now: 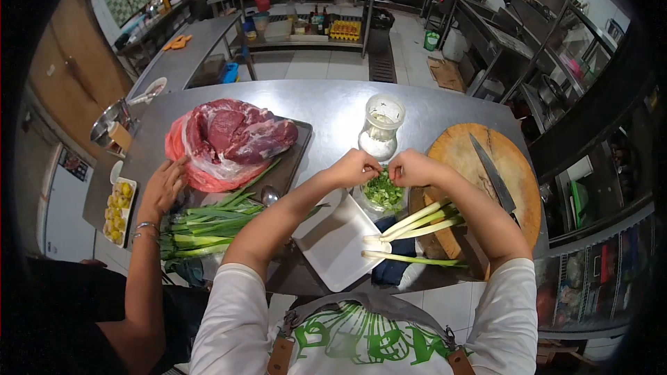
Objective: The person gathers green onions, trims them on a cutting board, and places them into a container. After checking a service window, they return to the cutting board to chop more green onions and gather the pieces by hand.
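Observation:
My left hand (356,168) and my right hand (411,169) meet over a clear container of chopped greens (383,192), one at each side of its far edge. The fingers of both hands are curled closed; what they pinch, if anything, is too small to make out. Just beyond stands a clear plastic jar (383,121) with pale contents. Under my right forearm lie spring onions (420,226), their white ends over a white tray (338,243). To the right, a knife (492,172) rests on a round wooden chopping board (450,149).
On the left, a large piece of raw meat (233,132) sits on pink plastic on a dark tray (295,156). A co-worker's hand (165,184) touches the plastic, beside a bunch of green leaves (201,229). A ladle (270,196) and an egg tray (119,212) are also there.

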Available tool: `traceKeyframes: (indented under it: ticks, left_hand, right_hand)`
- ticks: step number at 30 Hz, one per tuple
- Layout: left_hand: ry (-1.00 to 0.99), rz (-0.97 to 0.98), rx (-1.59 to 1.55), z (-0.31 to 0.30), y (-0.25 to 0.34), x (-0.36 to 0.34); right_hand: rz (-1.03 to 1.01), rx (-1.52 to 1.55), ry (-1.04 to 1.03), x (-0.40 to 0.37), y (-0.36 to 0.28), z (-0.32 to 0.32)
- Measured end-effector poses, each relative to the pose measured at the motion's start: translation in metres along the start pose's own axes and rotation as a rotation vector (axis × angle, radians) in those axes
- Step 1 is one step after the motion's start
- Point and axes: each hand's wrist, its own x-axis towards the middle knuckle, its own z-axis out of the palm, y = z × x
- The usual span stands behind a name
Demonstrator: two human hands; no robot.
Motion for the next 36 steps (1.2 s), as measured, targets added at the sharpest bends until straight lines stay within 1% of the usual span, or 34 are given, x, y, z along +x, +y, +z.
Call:
traceKeyframes:
  ticks: [1, 3, 4, 6, 8, 9, 11, 13, 15, 17, 18, 20, 21, 23, 24, 25, 27, 29, 31, 32, 34, 35, 36]
  left_hand:
    - [0.019, 0.023, 0.0, 0.001, -0.001, -0.001]
    - [0.037, 0.044, -0.001, 0.002, 0.001, -0.004]
    - [0.067, 0.027, -0.011, 0.002, 0.006, -0.007]
    - [0.096, 0.01, -0.022, 0.002, 0.014, -0.014]
    - [0.169, 0.087, 0.082, 0.004, 0.018, -0.024]
    - [0.172, 0.085, 0.082, 0.006, 0.02, -0.028]
    - [0.121, -0.007, 0.066, 0.011, 0.022, -0.037]
    - [0.137, 0.018, 0.016, 0.019, 0.02, -0.043]
    - [0.165, 0.038, 0.082, 0.026, 0.022, -0.047]
    - [0.163, 0.03, 0.068, 0.028, 0.024, -0.05]
    - [0.173, 0.03, 0.055, 0.028, 0.025, -0.052]
    - [0.186, 0.027, 0.041, 0.029, 0.027, -0.055]
    - [0.182, 0.028, 0.01, 0.03, 0.028, -0.056]
    - [0.188, 0.029, -0.021, 0.031, 0.029, -0.057]
    - [0.201, 0.026, -0.036, 0.033, 0.03, -0.059]
    - [0.213, 0.025, -0.05, 0.034, 0.03, -0.06]
    - [0.24, -0.004, -0.103, 0.033, 0.035, -0.064]
    - [0.266, -0.034, -0.154, 0.028, 0.04, -0.071]
    - [0.295, -0.115, -0.201, 0.022, 0.042, -0.079]
    - [0.294, -0.115, -0.2, 0.02, 0.043, -0.084]
    - [0.364, -0.118, -0.189, 0.015, 0.046, -0.094]
    - [0.361, -0.116, -0.189, 0.013, 0.05, -0.102]
    - [0.383, -0.157, -0.245, 0.009, 0.056, -0.11]
  right_hand:
    - [0.003, 0.001, 0.0, -0.005, -0.011, 0.0]
    - [0.109, -0.373, -0.202, -0.015, -0.036, 0.006]
    - [0.14, -0.444, -0.243, -0.02, -0.044, 0.012]
    - [0.141, -0.454, -0.233, -0.024, -0.047, 0.028]
    - [0.142, -0.455, -0.233, -0.023, -0.046, 0.031]
    - [0.139, -0.457, -0.235, -0.021, -0.045, 0.029]
    - [0.125, -0.468, -0.231, -0.018, -0.041, 0.027]
    - [0.112, -0.448, -0.243, -0.012, -0.03, 0.026]
    - [0.098, -0.431, -0.253, -0.01, -0.024, 0.028]
    - [0.02, -0.462, -0.296, -0.01, -0.023, 0.03]
    - [0.016, -0.464, -0.299, -0.011, -0.026, 0.03]
    - [-0.106, -0.455, -0.298, -0.016, -0.033, 0.03]
    - [-0.109, -0.458, -0.301, -0.016, -0.033, 0.032]
    - [-0.182, -0.52, -0.311, -0.017, -0.031, 0.036]
    - [-0.202, -0.578, -0.368, -0.017, -0.036, 0.035]
    - [-0.204, -0.58, -0.37, -0.016, -0.035, 0.037]
    - [-0.295, -0.592, -0.376, -0.016, -0.032, 0.042]
    - [-0.308, -0.587, -0.373, -0.016, -0.03, 0.045]
    - [-0.32, -0.579, -0.366, -0.013, -0.026, 0.049]
    - [-0.315, -0.592, -0.386, -0.012, -0.021, 0.051]
    - [-0.307, -0.607, -0.403, -0.011, -0.02, 0.052]
    - [-0.295, -0.58, -0.38, -0.012, -0.02, 0.053]
    - [-0.282, -0.554, -0.355, -0.013, -0.021, 0.053]
